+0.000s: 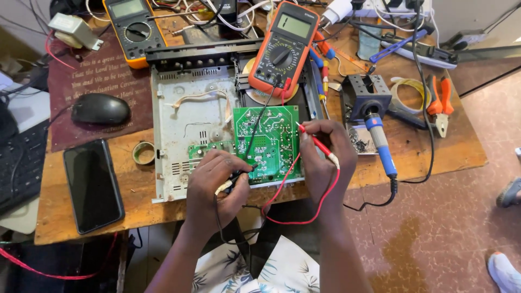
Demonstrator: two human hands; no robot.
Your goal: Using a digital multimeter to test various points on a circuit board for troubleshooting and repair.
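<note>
A wooden workbench (423, 146) fills most of the frame, and on it, left of centre, lies an opened grey metal chassis (179, 108). Inside the chassis, at the middle of the frame, sits a green circuit board (268, 141). Just above the board, in the upper centre, an orange multimeter (283, 49) rests on the chassis edge, its leads running down to the hands. A second, yellow multimeter (133, 30) lies in the upper left.

The left hand (217, 182), lower centre, is closed around the black probe (241, 174), its tip touching the lower left part of the board. The right hand (325, 154), just right of the board, pinches the red probe (315, 140) between thumb and fingers, the point pressed to the board's right edge. The red lead (293, 209) loops below the bench edge.

To measure well, I judge both tips should sit firmly on single solder points without bridging neighbours, the hands braced against the chassis so nothing slips, and the eyes free to lift to the meter's display.

Right of centre a blue-handled soldering iron (380, 144) sits in its black stand (363, 95); orange pliers (439, 103) lie in the upper right. A black phone (92, 184) lies at the lower left, a black mouse (100, 108) above it, and a small roll of tape (144, 153) between phone and chassis.
</note>
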